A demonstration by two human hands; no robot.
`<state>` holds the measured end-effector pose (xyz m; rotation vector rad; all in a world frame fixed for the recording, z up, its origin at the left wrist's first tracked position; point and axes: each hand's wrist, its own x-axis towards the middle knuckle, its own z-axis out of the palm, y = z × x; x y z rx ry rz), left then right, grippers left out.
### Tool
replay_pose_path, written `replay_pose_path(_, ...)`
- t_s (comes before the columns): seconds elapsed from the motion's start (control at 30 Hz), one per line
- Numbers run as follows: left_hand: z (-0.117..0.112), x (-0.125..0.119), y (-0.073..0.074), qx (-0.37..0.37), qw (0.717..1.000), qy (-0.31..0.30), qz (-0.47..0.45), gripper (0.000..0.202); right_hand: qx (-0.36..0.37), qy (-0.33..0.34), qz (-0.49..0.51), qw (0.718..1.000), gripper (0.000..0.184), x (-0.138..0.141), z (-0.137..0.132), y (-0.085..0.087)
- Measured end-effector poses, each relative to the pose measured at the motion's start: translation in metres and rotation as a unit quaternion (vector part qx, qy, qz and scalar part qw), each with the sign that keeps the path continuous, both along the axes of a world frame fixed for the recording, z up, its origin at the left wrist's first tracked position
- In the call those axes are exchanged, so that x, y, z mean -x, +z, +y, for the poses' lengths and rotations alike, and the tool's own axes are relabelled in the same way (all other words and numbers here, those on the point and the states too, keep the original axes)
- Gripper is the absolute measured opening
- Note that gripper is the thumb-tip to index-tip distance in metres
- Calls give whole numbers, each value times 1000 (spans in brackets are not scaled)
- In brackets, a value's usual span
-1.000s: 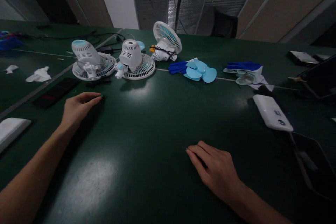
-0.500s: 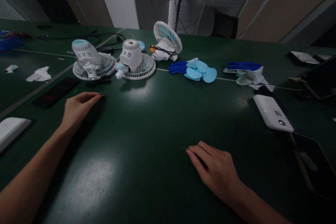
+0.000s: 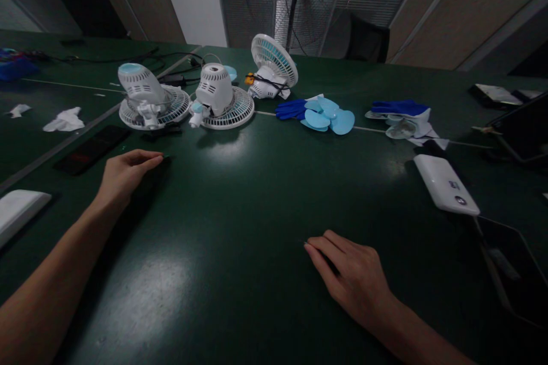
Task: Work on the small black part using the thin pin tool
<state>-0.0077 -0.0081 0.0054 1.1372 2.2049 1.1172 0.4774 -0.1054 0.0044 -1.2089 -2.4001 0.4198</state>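
Note:
My left hand (image 3: 128,174) is low over the green table (image 3: 240,199), thumb and fingers pinched together. Something tiny and dark shows at its fingertips, too small to name. A black phone-like slab (image 3: 92,148) lies just left of it. Beyond this hand, two white fan heads (image 3: 143,94) rest face down on their grilles. My right hand (image 3: 349,268) is at the near right, its thumb and forefinger pressed together. A small glinting tip pokes out of that pinch; its kind cannot be made out.
A third fan head (image 3: 274,65) leans at the back. Light blue fan blades (image 3: 327,117) lie by blue gloves (image 3: 291,109). More gloves (image 3: 400,117), a white flat case (image 3: 445,182) and a dark tablet-like panel (image 3: 514,268) are on the right. A white block (image 3: 21,211) sits at the left edge.
My left hand has sunk very slightly toward the table, still pinched. My right hand keeps its place and grip. The other objects have not moved.

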Motion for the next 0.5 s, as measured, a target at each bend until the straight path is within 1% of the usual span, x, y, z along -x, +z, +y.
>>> replay_pose_path(0.23,5,4,4,13,999,-7,-30,42,-16,2,-5,1000,35,1,1,1)
replay_pose_path(0.4,10,3,1,18,999,9,-43,40,-13,-2,-10,1000,34,1,0,0)
replay_pose_path(0.5,12,1,0,13,999,22,-48,32,-14,-4,-12,1000,33,1,0,-1)
